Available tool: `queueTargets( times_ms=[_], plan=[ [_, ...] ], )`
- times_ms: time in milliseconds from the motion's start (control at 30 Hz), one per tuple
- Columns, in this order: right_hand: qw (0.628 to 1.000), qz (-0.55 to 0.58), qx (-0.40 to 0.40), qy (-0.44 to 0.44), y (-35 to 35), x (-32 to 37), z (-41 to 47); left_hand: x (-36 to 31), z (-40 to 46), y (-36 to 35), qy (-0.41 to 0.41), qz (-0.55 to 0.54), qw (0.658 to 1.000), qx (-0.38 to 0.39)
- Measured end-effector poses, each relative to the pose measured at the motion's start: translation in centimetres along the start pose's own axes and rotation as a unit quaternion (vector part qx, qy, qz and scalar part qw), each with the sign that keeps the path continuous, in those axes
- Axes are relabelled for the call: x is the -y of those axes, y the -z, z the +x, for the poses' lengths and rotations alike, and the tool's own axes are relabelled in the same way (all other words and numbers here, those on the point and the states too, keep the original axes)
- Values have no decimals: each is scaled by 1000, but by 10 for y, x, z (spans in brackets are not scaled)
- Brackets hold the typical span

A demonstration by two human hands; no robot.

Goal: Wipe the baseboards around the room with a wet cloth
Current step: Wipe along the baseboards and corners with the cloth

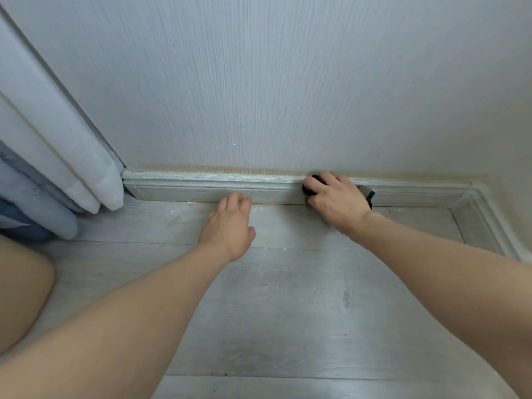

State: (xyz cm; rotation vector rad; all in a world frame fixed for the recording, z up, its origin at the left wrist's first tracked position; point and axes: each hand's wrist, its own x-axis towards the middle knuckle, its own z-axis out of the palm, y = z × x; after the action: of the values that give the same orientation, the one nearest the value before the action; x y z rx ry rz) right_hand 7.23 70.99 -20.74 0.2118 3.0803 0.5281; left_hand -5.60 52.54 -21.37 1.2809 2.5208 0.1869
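Note:
A pale grey baseboard [201,187] runs along the foot of the white wall and turns a corner at the right. My right hand [335,201] grips a dark cloth [309,189] and presses it against the baseboard; a bit of the cloth also shows by my wrist. My left hand [230,223] rests on the floor just in front of the baseboard, its fingers loosely bent and holding nothing.
Folded white and blue bedding [43,174] leans at the left against the wall. The side baseboard [483,220] closes the corner at the right. My knee [20,292] is at the lower left. Grey plank floor [288,312] stretches below.

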Motion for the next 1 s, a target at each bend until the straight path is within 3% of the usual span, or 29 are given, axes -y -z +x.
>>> queueTargets(
  times_ms=[133,233,300,367,500,633,800,933,1000],
  plan=[
    [993,27,32,-110,11,-30,-34,-33,8,-2,-27,-12,1000,12],
    [953,161,48,-253,15,-49,-56,-66,20,2,-41,-59,997,21],
    [887,307,-12,-344,19,-59,-65,-92,31,6,-55,-113,991,37],
    [785,457,-52,-415,26,-63,-72,-118,41,11,-45,-218,972,69],
    [601,671,-85,-425,44,-53,-88,-156,46,19,4,-473,858,200],
    [475,771,-105,-411,56,-43,-99,-171,39,24,40,-606,758,239],
    [372,830,-112,-400,62,-40,-109,-166,36,34,41,-622,750,223],
    [301,817,-149,-469,59,-42,-107,-159,36,43,53,-641,736,209],
    [299,825,-111,-467,57,-44,-109,-158,35,46,49,-645,735,204]
  ],
)
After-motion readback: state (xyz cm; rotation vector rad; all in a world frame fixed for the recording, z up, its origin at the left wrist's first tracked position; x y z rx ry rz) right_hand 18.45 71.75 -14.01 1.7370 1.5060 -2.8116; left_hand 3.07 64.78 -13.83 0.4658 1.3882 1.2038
